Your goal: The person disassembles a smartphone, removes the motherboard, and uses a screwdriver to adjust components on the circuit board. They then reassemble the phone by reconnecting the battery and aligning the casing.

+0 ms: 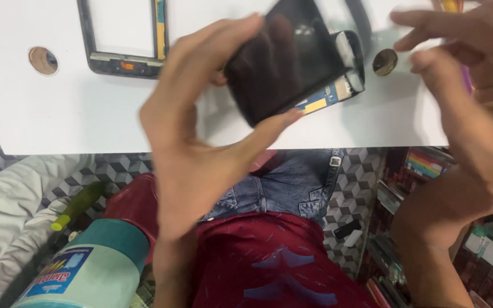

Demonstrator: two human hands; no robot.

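- The left hand (192, 142) grasps a dark, flat phone screen panel (283, 60), its fingers (223, 34) pressed on the upper edge and the thumb under the lower edge.
- The panel is tilted above the white counter (58, 114), near its front edge.
- The right hand (475, 85) hovers just beside the panel, fingers loosely spread and released, holding nothing that can be made out.
- A black rectangular phone frame (124, 60) lies flat on the counter, well apart to the left.
- A small round brownish disc (384, 61) lies on the counter between the panel and the right hand.
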